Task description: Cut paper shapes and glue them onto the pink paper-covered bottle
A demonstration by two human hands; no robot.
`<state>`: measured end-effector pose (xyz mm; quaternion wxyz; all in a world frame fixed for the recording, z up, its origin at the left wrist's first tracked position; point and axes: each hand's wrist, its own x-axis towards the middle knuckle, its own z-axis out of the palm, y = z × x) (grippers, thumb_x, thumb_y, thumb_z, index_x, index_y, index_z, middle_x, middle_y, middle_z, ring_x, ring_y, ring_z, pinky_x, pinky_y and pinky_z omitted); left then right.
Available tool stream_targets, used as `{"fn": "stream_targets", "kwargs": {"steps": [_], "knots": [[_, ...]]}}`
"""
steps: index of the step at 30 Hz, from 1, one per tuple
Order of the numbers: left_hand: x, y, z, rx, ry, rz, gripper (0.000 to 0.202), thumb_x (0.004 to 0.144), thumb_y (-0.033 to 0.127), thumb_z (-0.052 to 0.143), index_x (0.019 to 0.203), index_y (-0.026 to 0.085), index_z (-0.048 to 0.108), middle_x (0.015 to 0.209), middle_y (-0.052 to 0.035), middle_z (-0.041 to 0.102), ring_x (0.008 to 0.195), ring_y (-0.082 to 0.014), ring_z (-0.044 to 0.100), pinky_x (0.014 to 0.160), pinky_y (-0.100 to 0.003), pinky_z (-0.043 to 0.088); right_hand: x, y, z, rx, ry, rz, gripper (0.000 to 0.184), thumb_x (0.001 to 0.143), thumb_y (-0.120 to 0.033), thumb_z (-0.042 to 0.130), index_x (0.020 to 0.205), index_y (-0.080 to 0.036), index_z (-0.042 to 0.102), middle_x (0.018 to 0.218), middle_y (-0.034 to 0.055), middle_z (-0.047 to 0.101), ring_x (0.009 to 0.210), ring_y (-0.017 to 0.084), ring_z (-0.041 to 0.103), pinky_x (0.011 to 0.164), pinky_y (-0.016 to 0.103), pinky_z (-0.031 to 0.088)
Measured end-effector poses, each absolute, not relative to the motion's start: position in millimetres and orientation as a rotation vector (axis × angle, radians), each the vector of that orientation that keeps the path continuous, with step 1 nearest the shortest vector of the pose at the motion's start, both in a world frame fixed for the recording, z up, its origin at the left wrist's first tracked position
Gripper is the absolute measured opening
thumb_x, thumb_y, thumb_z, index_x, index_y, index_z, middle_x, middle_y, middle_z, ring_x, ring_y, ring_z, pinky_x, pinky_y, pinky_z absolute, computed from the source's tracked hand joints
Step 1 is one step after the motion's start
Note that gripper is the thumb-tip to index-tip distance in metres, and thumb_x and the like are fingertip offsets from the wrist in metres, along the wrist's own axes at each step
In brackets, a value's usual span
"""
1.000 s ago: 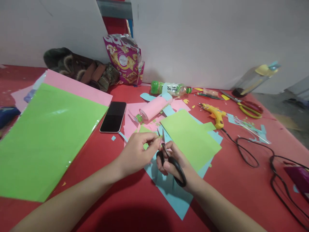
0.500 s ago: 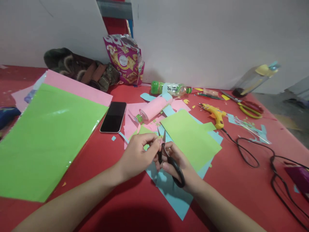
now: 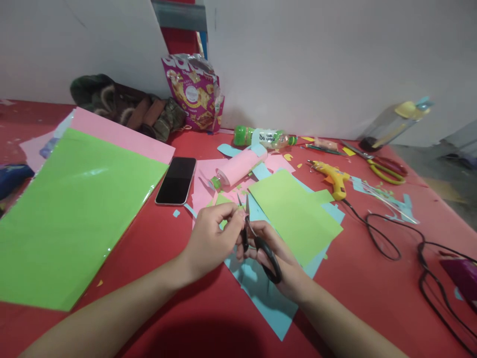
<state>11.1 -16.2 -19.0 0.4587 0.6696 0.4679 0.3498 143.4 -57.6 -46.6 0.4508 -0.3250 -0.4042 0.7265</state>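
Note:
My right hand (image 3: 270, 251) is closed round the black handles of a pair of scissors (image 3: 267, 259), whose blades point away from me, slightly apart. Thumb and fingers of my left hand (image 3: 216, 231) pinch a small piece of pink paper (image 3: 243, 215) beside the blades; most of it is hidden by the fingertips. Below both hands lie a light blue sheet (image 3: 266, 298) and a green sheet (image 3: 294, 214). Just beyond them rests a bottle wrapped in pink paper (image 3: 242, 166), lying on its side with its green cap toward the left.
A phone (image 3: 176, 181) and a large green sheet pack (image 3: 80, 219) lie left. To the right are a yellow glue gun (image 3: 331, 178) with a looping black cord, and red-and-yellow-handled pliers (image 3: 387, 169). A green bottle (image 3: 264, 137) and a snack bag (image 3: 196, 94) sit by the wall.
Both hands have shifted slightly left, with the scissors. The blade tips now sit a little further left and higher. My left hand keeps its pinch.

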Motion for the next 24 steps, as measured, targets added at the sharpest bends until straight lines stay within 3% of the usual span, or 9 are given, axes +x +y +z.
{"fn": "stream_targets", "kwargs": {"steps": [11,24], "knots": [[13.0,-20.2,-22.9,1.536,1.141,0.906,0.031,0.081,0.025,0.037,0.052,0.017,0.034,0.036,0.0068,0.041,0.034,-0.0075,0.05,0.037,-0.016,0.035,141.8,-58.7,-48.2,-0.778,-1.034,1.771,0.035,0.071,-0.042,0.058,0.093,-0.021,0.041,0.073,-0.0012,0.045,0.062,0.011,0.046,0.058,0.025,0.037],[16.9,-23.5,-24.4,1.55,1.196,1.004,0.031,0.079,0.02,0.038,0.048,0.017,0.033,0.031,0.0066,0.041,0.032,-0.0064,0.044,0.036,-0.017,0.032,140.0,-63.5,-54.4,-0.771,-1.094,1.758,0.033,0.075,-0.042,0.053,0.098,-0.023,0.04,0.075,-0.0012,0.045,0.063,0.01,0.045,0.06,0.025,0.036]]}}
